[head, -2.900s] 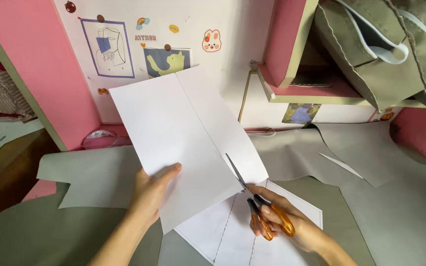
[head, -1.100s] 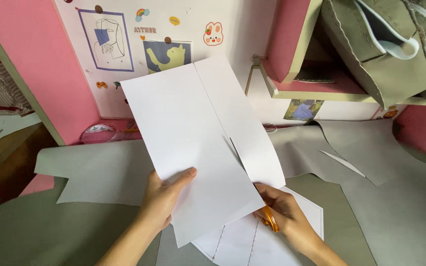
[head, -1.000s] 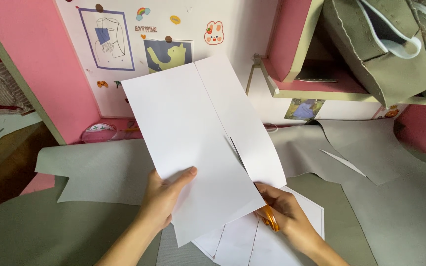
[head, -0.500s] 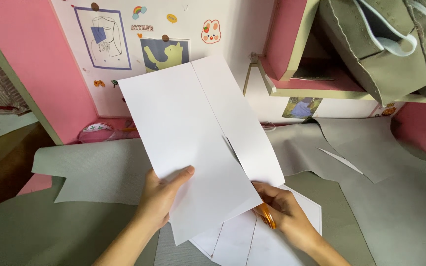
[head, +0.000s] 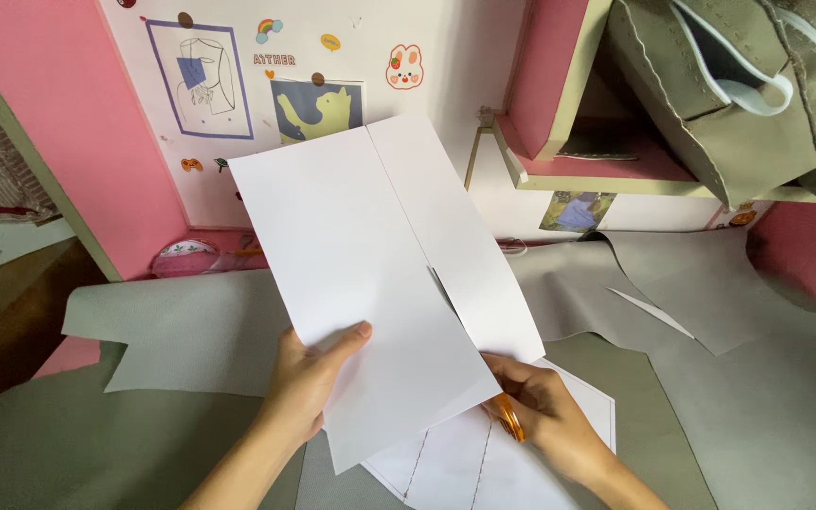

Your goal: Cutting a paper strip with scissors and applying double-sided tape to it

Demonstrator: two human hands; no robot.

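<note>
My left hand point(head: 309, 382) grips the lower left edge of a large white paper sheet point(head: 370, 274), holding it up tilted. My right hand point(head: 535, 416) is closed on orange-handled scissors point(head: 507, 416) under the sheet's lower right edge. The grey scissor blade point(head: 441, 288) pokes up through a cut near the sheet's middle, along a drawn line. Another white sheet with dashed lines point(head: 484, 458) lies flat below the hands.
Grey-green fabric pieces point(head: 181, 331) cover the surface, with more fabric at the right point(head: 710, 312). A grey fabric bag point(head: 739, 94) sits on a pink shelf point(head: 606, 161). Drawings and stickers hang on the white wall point(head: 304, 57). A pink round dish point(head: 186, 257) lies behind.
The scissors have cut further up the sheet since the earliest frame, with the right hand now tucked under the paper. The sheet stays raised and has shifted only slightly.
</note>
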